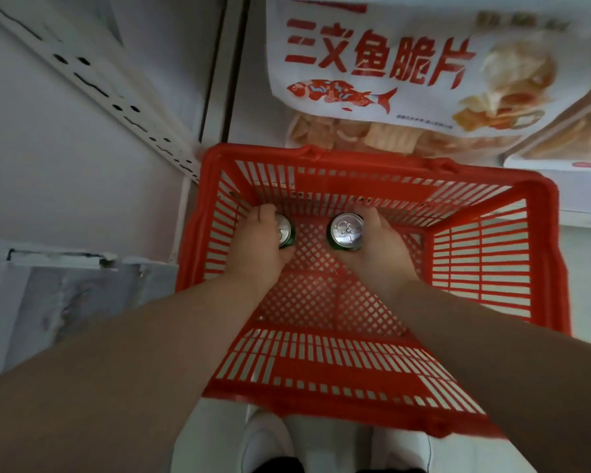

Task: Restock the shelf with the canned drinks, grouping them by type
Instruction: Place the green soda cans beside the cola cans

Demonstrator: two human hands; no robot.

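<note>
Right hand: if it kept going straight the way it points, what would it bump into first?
Probably the basket's far wall, just beyond the can the right hand grips. Depth is unclear from above, so it could meet the basket's floor first.

I see white wall panel (48, 172) left | slotted white upright (93, 87) crossing it diagonally | shelf (584, 196) ahead carrying printed snack bags (372, 63) | pale floor (215, 435) below | light dim, even
</note>
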